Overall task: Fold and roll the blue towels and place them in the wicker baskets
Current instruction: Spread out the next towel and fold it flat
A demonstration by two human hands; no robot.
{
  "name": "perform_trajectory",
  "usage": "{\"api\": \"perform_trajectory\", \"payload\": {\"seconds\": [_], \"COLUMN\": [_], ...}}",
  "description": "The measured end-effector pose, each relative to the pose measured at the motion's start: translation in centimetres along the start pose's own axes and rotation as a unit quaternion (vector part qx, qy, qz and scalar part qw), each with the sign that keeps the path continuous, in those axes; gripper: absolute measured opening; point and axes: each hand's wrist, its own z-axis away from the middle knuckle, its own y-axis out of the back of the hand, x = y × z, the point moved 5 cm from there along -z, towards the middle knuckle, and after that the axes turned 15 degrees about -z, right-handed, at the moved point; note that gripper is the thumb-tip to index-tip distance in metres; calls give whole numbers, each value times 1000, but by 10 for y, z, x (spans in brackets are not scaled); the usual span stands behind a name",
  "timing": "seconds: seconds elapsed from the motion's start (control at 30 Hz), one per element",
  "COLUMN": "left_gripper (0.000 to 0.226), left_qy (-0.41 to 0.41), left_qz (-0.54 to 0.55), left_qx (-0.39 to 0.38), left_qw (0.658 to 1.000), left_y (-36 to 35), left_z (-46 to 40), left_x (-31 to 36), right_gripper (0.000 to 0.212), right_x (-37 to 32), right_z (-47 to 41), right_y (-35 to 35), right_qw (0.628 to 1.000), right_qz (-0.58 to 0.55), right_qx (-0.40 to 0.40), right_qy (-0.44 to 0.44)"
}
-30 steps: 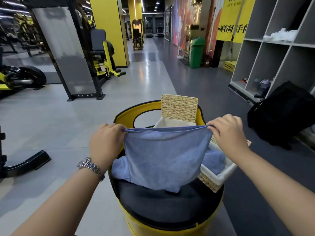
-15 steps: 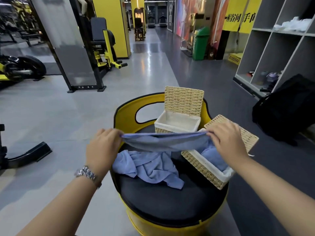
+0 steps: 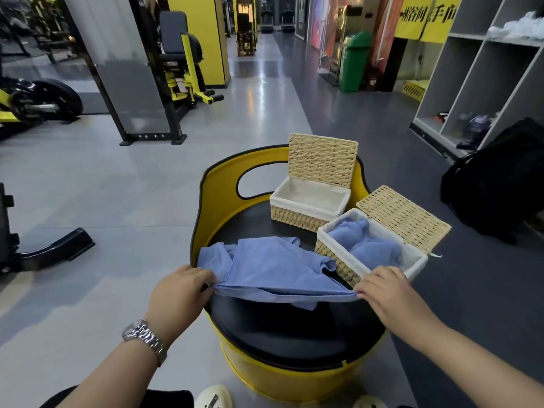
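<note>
The blue towel (image 3: 273, 269) lies stretched sideways between the two hands, reaching away from the fingers over the black seat (image 3: 282, 328). The left hand (image 3: 179, 293) pinches one near corner and the right hand (image 3: 382, 293) pinches the other. The wicker basket (image 3: 350, 269) with rolled towels sits just beyond the right fingers, so that hand is nearer.

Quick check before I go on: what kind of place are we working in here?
Most likely a gym: a yellow-and-black weight machine stands on the left, treadmills line the far end of the hall, and open storage cubbies sit on the right.
</note>
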Motion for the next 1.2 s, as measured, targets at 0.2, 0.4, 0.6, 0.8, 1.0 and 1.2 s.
{"api": "perform_trajectory", "payload": {"seconds": [0.2, 0.4, 0.6, 0.8, 1.0, 1.2], "left_gripper": [29, 17, 27, 35, 19, 23], "left_qy": [-108, -145, -180, -152, -78, -7], "left_qz": [-21, -42, -82, -41, -46, -26], "left_qx": [-88, -124, -173, -178, -122, -80], "left_qw": [990, 981, 965, 971, 988, 996], "left_y": [-16, -37, -51, -55, -41, -66], "left_z": [19, 26, 28, 8, -63, -114], "left_x": [6, 17, 32, 40, 38, 31], "right_gripper": [8, 12, 22, 26, 19, 21], "right_x": [-10, -10, -14, -17, 16, 45], "right_z": [16, 34, 41, 8, -48, -90], "right_y": [-11, -36, -60, -41, -41, -74], "right_qw": [987, 951, 929, 972, 980, 958], "right_qz": [-37, -61, -30, -31, 117, 210], "right_qx": [-147, -280, -357, -226, -140, -180], "right_qy": [-46, -117, -91, -55, -77, -81]}}
